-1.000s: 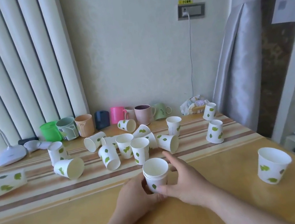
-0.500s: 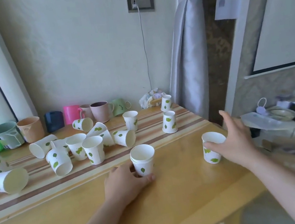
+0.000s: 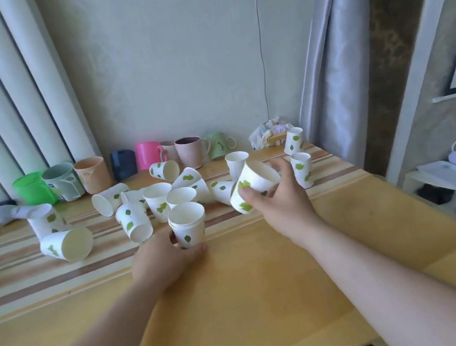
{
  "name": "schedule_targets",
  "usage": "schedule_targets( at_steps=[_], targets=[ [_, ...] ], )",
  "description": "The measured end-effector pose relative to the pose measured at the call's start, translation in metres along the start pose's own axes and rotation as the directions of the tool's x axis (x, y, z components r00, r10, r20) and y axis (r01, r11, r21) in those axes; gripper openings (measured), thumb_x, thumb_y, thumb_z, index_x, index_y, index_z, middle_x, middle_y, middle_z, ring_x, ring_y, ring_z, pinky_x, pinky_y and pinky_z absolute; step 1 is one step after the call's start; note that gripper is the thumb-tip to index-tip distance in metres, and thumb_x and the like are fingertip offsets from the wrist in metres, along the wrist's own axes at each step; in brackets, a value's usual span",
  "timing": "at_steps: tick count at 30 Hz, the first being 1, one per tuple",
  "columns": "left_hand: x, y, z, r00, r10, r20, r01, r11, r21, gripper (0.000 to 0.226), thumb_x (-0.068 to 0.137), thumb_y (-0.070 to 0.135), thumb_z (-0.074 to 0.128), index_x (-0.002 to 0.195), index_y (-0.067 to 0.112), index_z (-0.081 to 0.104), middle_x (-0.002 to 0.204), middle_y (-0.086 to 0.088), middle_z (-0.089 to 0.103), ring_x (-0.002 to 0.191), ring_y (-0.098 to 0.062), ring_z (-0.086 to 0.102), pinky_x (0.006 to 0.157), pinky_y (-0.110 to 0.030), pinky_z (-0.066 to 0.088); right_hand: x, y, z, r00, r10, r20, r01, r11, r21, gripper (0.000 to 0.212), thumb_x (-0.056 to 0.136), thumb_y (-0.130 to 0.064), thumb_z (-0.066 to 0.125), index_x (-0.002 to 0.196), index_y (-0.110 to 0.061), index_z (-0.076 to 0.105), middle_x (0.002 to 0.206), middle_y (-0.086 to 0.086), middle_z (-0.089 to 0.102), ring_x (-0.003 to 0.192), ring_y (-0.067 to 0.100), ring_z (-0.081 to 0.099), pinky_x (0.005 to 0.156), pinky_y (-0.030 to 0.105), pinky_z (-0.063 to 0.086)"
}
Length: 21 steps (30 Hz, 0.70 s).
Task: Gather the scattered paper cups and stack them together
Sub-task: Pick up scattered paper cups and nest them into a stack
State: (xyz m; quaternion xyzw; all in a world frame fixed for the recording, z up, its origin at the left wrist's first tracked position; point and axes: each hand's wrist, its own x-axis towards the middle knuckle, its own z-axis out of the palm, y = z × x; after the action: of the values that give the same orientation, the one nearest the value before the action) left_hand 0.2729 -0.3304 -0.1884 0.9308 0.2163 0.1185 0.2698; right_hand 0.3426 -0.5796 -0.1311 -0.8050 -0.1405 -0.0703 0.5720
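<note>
The left hand (image 3: pixel 165 255) curls around the base of a short stack of paper cups (image 3: pixel 187 225) standing upright on the yellow table (image 3: pixel 243 306). The right hand (image 3: pixel 279 200) grips a single leaf-print cup (image 3: pixel 252 183), tilted in the air just right of the stack. More paper cups (image 3: pixel 135 221) lie scattered behind, some upright, some tipped over, before a row of coloured mugs (image 3: pixel 148 154).

A short stack of paper cups (image 3: pixel 187 225), white with green leaf prints, stands upright near the table's middle. One loose cup (image 3: pixel 253 184) is off the table, tilted with its mouth up and away. Behind, more leaf-print cups (image 3: pixel 135 221) lie scattered, some upright, some tipped over.
</note>
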Motion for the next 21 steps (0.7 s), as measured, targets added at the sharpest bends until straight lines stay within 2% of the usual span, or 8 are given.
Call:
schedule_targets(
  at_steps=[3, 5, 7, 10, 12, 16, 19, 21],
  targets=[
    [-0.006, -0.012, 0.002, 0.999, 0.021, -0.042, -0.023, 0.998, -0.051, 0.047, 0.069, 0.071, 0.081, 0.093, 0.033, 0.069, 0.086, 0.02, 0.074, 0.092, -0.01, 0.07, 0.08, -0.039, 0.06, 0.007, -0.038, 0.048, 0.987, -0.135, 0.087, 0.136, 0.991, -0.006, 0.076, 0.089, -0.046, 0.087, 0.148, -0.032, 0.042, 0.1, -0.016, 0.068, 0.093, 0.007, 0.067, 0.083, 0.032, 0.055],
    [-0.006, -0.012, 0.005, 0.996, 0.049, -0.072, -0.052, 0.998, -0.043, 0.047, 0.068, 0.071, 0.078, 0.093, 0.033, 0.068, 0.086, 0.02, 0.074, 0.093, -0.012, 0.068, 0.078, -0.038, 0.058, 0.011, -0.054, 0.073, 0.971, -0.197, 0.134, 0.199, 0.98, 0.003, 0.076, 0.086, -0.044, 0.09, 0.147, -0.033, 0.045, 0.106, -0.012, 0.072, 0.095, 0.006, 0.069, 0.085, 0.032, 0.056],
    [-0.003, -0.014, 0.006, 0.996, 0.06, -0.073, -0.063, 0.997, -0.035, 0.048, 0.067, 0.073, 0.076, 0.094, 0.034, 0.068, 0.088, 0.019, 0.074, 0.096, -0.014, 0.066, 0.078, -0.038, 0.054, 0.017, -0.057, 0.094, 0.957, -0.218, 0.192, 0.221, 0.975, 0.003, 0.079, 0.085, -0.043, 0.091, 0.15, -0.037, 0.047, 0.113, -0.006, 0.074, 0.097, 0.012, 0.07, 0.086, 0.032, 0.057],
    [-0.002, -0.021, 0.007, 0.995, 0.082, -0.055, -0.084, 0.996, -0.036, 0.051, 0.066, 0.078, 0.072, 0.095, 0.036, 0.068, 0.087, 0.02, 0.07, 0.099, -0.016, 0.064, 0.079, -0.039, 0.052, 0.021, -0.046, 0.112, 0.932, -0.215, 0.293, 0.24, 0.969, -0.053, 0.081, 0.084, -0.038, 0.091, 0.15, -0.046, 0.046, 0.111, -0.016, 0.069, 0.09, 0.012, 0.064, 0.086, 0.032, 0.056],
    [-0.002, -0.021, 0.006, 0.995, 0.091, -0.05, -0.093, 0.995, -0.037, 0.051, 0.067, 0.078, 0.072, 0.099, 0.038, 0.068, 0.087, 0.021, 0.069, 0.1, -0.016, 0.063, 0.08, -0.039, 0.05, 0.022, -0.036, 0.114, 0.922, -0.218, 0.32, 0.251, 0.966, -0.066, 0.085, 0.082, -0.038, 0.09, 0.152, -0.049, 0.043, 0.109, -0.015, 0.067, 0.09, 0.014, 0.061, 0.088, 0.035, 0.057],
    [0.001, -0.021, 0.004, 0.993, 0.098, -0.058, -0.1, 0.995, -0.022, 0.058, 0.066, 0.084, 0.066, 0.103, 0.039, 0.069, 0.091, 0.02, 0.073, 0.101, -0.016, 0.063, 0.085, -0.039, 0.052, 0.032, -0.021, 0.106, 0.936, -0.199, 0.292, 0.217, 0.976, -0.033, 0.087, 0.08, -0.036, 0.092, 0.153, -0.048, 0.044, 0.119, -0.011, 0.071, 0.096, 0.017, 0.068, 0.088, 0.032, 0.059],
    [0.001, -0.02, 0.004, 0.994, 0.099, -0.045, -0.1, 0.995, -0.014, 0.055, 0.069, 0.085, 0.069, 0.098, 0.038, 0.066, 0.082, 0.022, 0.064, 0.102, -0.016, 0.062, 0.083, -0.039, 0.05, 0.03, -0.014, 0.108, 0.881, -0.223, 0.416, 0.277, 0.958, -0.071, 0.084, 0.082, -0.037, 0.09, 0.151, -0.052, 0.045, 0.128, -0.017, 0.066, 0.108, 0.012, 0.065, 0.081, 0.022, 0.056],
    [0.003, -0.02, 0.004, 0.993, 0.109, -0.046, -0.11, 0.994, -0.02, 0.054, 0.069, 0.084, 0.07, 0.099, 0.039, 0.065, 0.08, 0.024, 0.061, 0.104, -0.016, 0.063, 0.084, -0.039, 0.049, 0.029, -0.006, 0.112, 0.869, -0.223, 0.441, 0.276, 0.96, -0.057, 0.086, 0.084, -0.039, 0.089, 0.156, -0.05, 0.044, 0.141, -0.018, 0.057, 0.122, 0.011, 0.06, 0.073, 0.02, 0.059]
  ],
)
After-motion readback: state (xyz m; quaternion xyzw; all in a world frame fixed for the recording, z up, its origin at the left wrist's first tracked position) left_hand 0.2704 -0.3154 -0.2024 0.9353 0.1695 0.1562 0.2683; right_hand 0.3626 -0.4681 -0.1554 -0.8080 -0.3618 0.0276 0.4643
